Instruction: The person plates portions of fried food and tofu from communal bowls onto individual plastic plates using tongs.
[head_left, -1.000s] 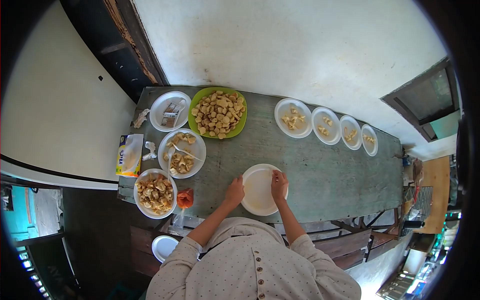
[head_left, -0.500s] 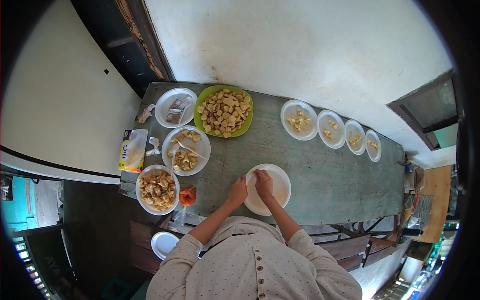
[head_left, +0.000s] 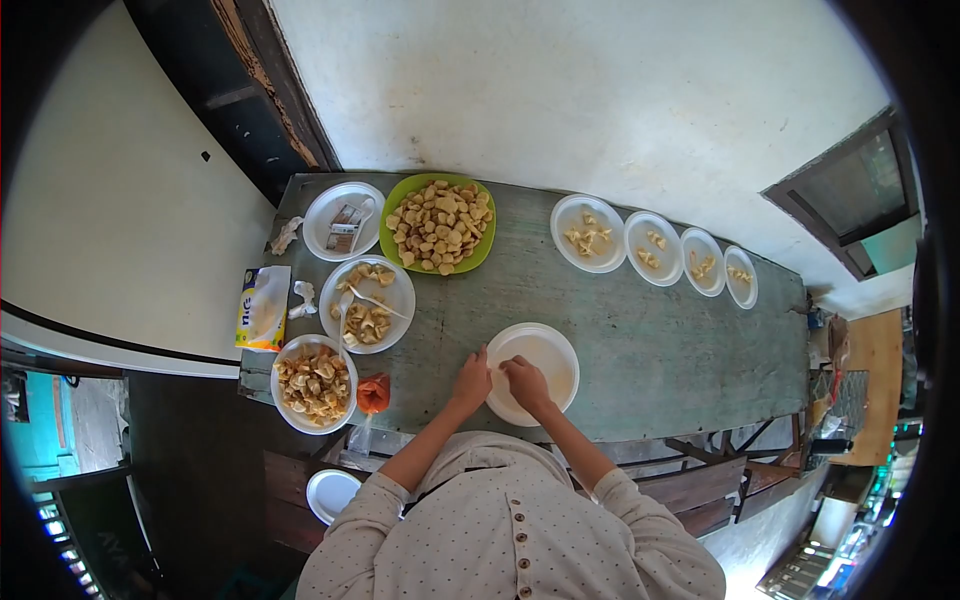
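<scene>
A white round plate with a beige tint inside lies at the table's near side, in front of my body. My left hand is at its left rim, fingers closed; whether they grip the rim or something small is hidden. Over the left part of the same plate, my right hand is closed with its fingertips pinched together close to the left hand. Anything between those fingertips is too small to make out.
Leftward are a green bowl of beige pieces, white plates of food and spoons, a tissue pack and an orange-red bag. Several plates with small pieces line the wall. A bench stands below.
My right hand has shifted toward me and slightly left over the plate, its fingertips lower. My left hand stays at the plate's left rim. The whole view has shifted slightly.
</scene>
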